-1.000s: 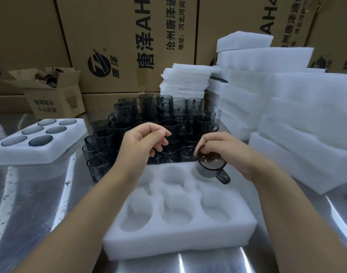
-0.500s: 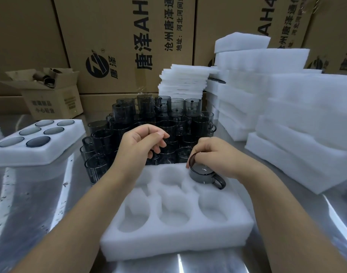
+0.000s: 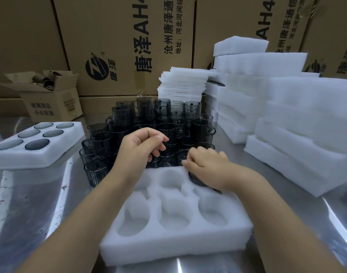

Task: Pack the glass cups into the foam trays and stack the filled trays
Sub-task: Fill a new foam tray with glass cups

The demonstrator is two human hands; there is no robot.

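Observation:
A white foam tray (image 3: 176,243) with six round pockets lies in front of me on the metal table. My right hand (image 3: 206,164) grips a smoky glass cup (image 3: 196,180) from above, sunk into the tray's far right pocket; the hand hides most of it. My left hand (image 3: 141,148) hovers over the tray's far left corner with fingers loosely curled, holding nothing. Behind the tray stands a dense cluster of grey glass cups (image 3: 149,123), some stacked. A filled foam tray (image 3: 34,154) holding several cups sits at the left.
Stacks of foam trays (image 3: 306,119) rise at the right, with thin foam sheets (image 3: 182,83) piled behind the cups. A small open carton (image 3: 48,99) stands at the back left. Large printed cartons (image 3: 129,46) wall off the back.
My right hand has lowered the cup from above the tray down into the far right pocket. My left hand has stayed nearly still.

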